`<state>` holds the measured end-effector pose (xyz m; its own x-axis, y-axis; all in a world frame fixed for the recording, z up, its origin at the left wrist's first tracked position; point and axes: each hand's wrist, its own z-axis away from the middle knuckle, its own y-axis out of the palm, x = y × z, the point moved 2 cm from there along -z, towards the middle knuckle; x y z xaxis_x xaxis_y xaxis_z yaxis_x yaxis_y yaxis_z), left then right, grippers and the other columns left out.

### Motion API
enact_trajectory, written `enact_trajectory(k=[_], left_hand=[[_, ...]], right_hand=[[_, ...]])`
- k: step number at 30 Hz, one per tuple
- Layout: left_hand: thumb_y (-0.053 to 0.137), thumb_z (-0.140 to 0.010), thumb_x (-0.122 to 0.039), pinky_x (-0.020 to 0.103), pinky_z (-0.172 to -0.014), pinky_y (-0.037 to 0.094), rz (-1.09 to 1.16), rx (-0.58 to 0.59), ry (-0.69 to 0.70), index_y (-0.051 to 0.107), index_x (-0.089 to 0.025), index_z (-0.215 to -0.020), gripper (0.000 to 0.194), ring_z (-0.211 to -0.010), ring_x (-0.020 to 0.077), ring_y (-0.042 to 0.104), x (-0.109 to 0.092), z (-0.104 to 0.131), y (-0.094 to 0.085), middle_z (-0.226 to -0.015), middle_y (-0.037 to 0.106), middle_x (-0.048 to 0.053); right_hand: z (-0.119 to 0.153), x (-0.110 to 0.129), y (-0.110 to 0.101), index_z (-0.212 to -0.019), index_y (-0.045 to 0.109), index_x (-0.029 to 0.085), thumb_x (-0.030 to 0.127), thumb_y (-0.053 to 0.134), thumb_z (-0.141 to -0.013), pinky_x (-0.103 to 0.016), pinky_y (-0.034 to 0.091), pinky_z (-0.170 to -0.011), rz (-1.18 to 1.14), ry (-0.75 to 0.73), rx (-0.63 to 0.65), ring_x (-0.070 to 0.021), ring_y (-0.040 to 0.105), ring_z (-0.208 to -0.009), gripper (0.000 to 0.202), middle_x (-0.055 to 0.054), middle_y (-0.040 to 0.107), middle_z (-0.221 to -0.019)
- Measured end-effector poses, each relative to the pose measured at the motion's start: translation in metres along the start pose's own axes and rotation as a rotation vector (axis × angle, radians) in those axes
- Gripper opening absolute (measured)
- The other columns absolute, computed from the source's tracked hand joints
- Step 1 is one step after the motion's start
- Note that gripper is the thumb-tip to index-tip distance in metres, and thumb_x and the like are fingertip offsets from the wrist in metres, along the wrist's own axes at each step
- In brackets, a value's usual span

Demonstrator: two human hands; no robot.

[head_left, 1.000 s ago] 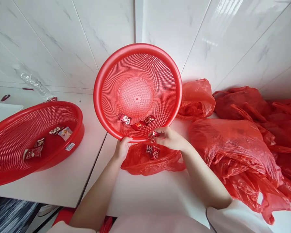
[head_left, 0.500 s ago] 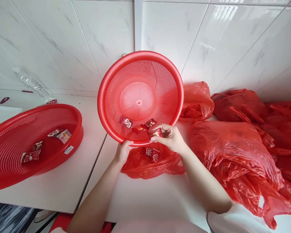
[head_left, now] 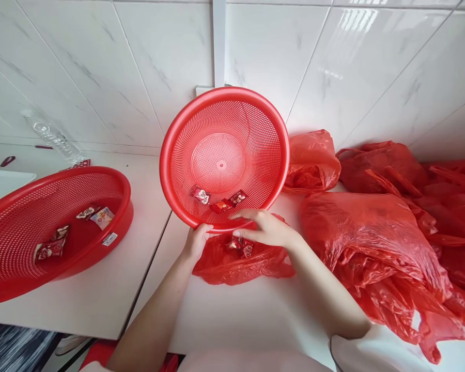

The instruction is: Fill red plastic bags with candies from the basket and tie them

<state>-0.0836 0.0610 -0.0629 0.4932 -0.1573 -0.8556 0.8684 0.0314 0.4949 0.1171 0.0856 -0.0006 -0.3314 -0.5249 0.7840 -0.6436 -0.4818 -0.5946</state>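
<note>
My left hand [head_left: 197,243] is closed on the lower rim of a red plastic mesh basket [head_left: 165,165], which is tilted so its inside faces me. Several wrapped candies [head_left: 221,205] lie low in the basket. My right hand [head_left: 265,227] is at the rim's lower right, thumb and fingers apart, with nothing seen between them. Directly below the rim, a red plastic bag [head_left: 232,271] lies open on the table, and wrapped candies [head_left: 247,249] show inside it. The basket and my right hand hide part of the bag.
A second red basket [head_left: 120,206] with several wrapped snacks stands tilted at left. Behind it lies a clear plastic bottle [head_left: 56,139]. Red plastic bags [head_left: 364,222] are piled at right, with another bag [head_left: 313,160] by the tiled wall. A gap [head_left: 151,263] runs between two tables.
My right hand has let go of a red-wrapped candy, which dropped from the basket's rim toward the bag below. That hand has moved slightly down and its fingers have parted.
</note>
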Motion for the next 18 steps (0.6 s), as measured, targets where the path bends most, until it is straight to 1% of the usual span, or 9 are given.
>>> enact_trajectory(k=[3, 6, 8, 9, 11, 13, 14, 16, 18], left_hand=[[0.062, -0.073, -0.018, 0.043, -0.084, 0.053, -0.039, 0.018, -0.039, 0.068, -0.016, -0.107, 0.035, -0.096, 0.0285, 0.068, 0.004, 0.003, 0.0, -0.101, 0.073, 0.007], [0.063, -0.073, -0.02, 0.042, -0.083, 0.053, -0.063, 0.043, -0.073, 0.069, -0.015, -0.104, 0.031, -0.095, 0.0286, 0.068, 0.01, 0.005, -0.001, -0.103, 0.072, 0.008], [0.065, -0.072, -0.02, 0.041, -0.083, 0.053, -0.077, 0.025, -0.079, 0.07, -0.014, -0.1, 0.029, -0.094, 0.0285, 0.068, 0.013, 0.005, -0.004, -0.102, 0.072, 0.008], [0.065, -0.072, -0.02, 0.041, -0.083, 0.053, -0.083, 0.009, -0.077, 0.07, -0.014, -0.1, 0.029, -0.094, 0.0284, 0.068, 0.013, 0.004, -0.005, -0.101, 0.072, 0.008], [0.066, -0.071, -0.02, 0.042, -0.084, 0.053, -0.077, -0.011, -0.059, 0.07, -0.013, -0.1, 0.03, -0.094, 0.0287, 0.068, 0.01, 0.002, -0.008, -0.099, 0.073, 0.008], [0.065, -0.07, -0.018, 0.043, -0.086, 0.053, -0.036, -0.018, -0.026, 0.07, -0.013, -0.1, 0.031, -0.096, 0.0293, 0.067, 0.005, -0.001, -0.008, -0.1, 0.073, 0.009], [0.064, -0.07, -0.016, 0.044, -0.087, 0.053, -0.005, -0.022, -0.015, 0.07, -0.013, -0.1, 0.031, -0.098, 0.0297, 0.067, 0.002, -0.002, -0.008, -0.101, 0.073, 0.009], [0.062, -0.069, -0.015, 0.046, -0.089, 0.053, 0.059, -0.029, -0.012, 0.069, -0.013, -0.099, 0.03, -0.101, 0.0305, 0.066, -0.003, -0.004, -0.007, -0.102, 0.073, 0.01], [0.059, -0.07, -0.015, 0.049, -0.091, 0.052, 0.111, -0.025, -0.02, 0.069, -0.012, -0.098, 0.03, -0.103, 0.0315, 0.066, -0.006, -0.005, -0.007, -0.101, 0.073, 0.011]], right_hand=[[-0.005, -0.014, 0.008, -0.126, 0.057, 0.02, 0.045, 0.05, -0.093, -0.042, 0.042, -0.105, 0.145, 0.0, -0.17, -0.0238, 0.055, -0.121, 0.042, -0.012, 0.058, -0.131], [-0.011, -0.031, 0.026, -0.144, 0.041, 0.016, 0.052, 0.047, -0.093, -0.052, 0.025, -0.115, 0.254, -0.008, -0.093, -0.0293, 0.027, -0.143, 0.062, -0.016, 0.031, -0.153], [-0.013, -0.036, 0.037, -0.15, 0.028, 0.014, 0.056, 0.051, -0.089, -0.056, 0.017, -0.117, 0.293, -0.028, -0.015, -0.0314, 0.016, -0.146, 0.078, -0.018, 0.021, -0.157], [-0.014, -0.036, 0.041, -0.151, 0.025, 0.013, 0.056, 0.054, -0.087, -0.055, 0.019, -0.117, 0.287, -0.05, 0.009, -0.0315, 0.019, -0.146, 0.082, -0.019, 0.023, -0.156], [-0.014, -0.032, 0.043, -0.149, 0.033, 0.015, 0.048, 0.061, -0.086, -0.048, 0.032, -0.113, 0.221, -0.096, 0.002, -0.0293, 0.037, -0.138, 0.077, -0.018, 0.037, -0.15], [-0.014, -0.027, 0.041, -0.137, 0.051, 0.018, 0.038, 0.06, -0.088, -0.039, 0.045, -0.102, 0.077, -0.096, -0.046, -0.024, 0.056, -0.119, 0.054, -0.013, 0.057, -0.133], [-0.014, -0.025, 0.039, -0.128, 0.059, 0.018, 0.035, 0.059, -0.09, -0.036, 0.049, -0.096, -0.022, -0.07, -0.087, -0.0216, 0.062, -0.109, 0.042, -0.011, 0.064, -0.121], [-0.015, -0.024, 0.034, -0.111, 0.067, 0.018, 0.035, 0.056, -0.091, -0.034, 0.052, -0.087, -0.261, 0.008, -0.166, -0.0187, 0.066, -0.094, 0.029, -0.007, 0.07, -0.104], [-0.016, -0.027, 0.031, -0.101, 0.068, 0.016, 0.037, 0.059, -0.089, -0.032, 0.053, -0.081, -0.498, 0.068, -0.193, -0.0178, 0.066, -0.086, 0.026, -0.007, 0.07, -0.097]])
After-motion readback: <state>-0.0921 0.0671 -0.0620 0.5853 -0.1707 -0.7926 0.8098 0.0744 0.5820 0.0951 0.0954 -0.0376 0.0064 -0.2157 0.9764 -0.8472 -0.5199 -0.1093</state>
